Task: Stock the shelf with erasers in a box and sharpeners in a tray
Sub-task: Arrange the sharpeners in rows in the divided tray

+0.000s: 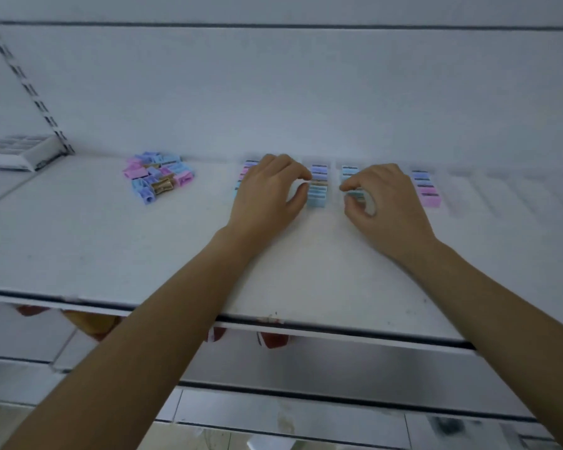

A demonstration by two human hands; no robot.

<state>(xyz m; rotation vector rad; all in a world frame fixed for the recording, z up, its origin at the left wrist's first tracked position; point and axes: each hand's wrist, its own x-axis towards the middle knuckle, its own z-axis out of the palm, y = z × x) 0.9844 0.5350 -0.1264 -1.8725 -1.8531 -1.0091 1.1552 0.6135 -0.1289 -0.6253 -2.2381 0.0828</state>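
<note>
A white shelf (78,248) with a plain white back panel (273,92) is filling the head view, and the person is leaning both bare forearms in over its front edge. The sharpener half of the job is being worked on: a clear tray (488,190), hard to make out, is lying along the back of the shelf and is already carrying several short rows of pastel sharpeners, while its right-hand lanes are looking unfilled. The right hand (387,199) is pinching a blue sharpener (355,193) between thumb and forefinger at the near end of one row, so its grip is grasping that piece. The left hand (270,193) is curling thumb and forefinger against the side of the blue row (318,186) just beside it; whether that grip is holding a piece or only steadying the row I cannot tell. The next move is probably calling for seating the pinched piece square in its lane without knocking its neighbours, then going back for more. The loose pile of sharpeners (158,177) is waiting well to the left, and the eraser box (23,154) is sitting at the far left by the slotted upright (30,89). A pink row (426,188) is standing close to the right wrist and could be brushed. Red things (273,339) are showing under the shelf edge.
</note>
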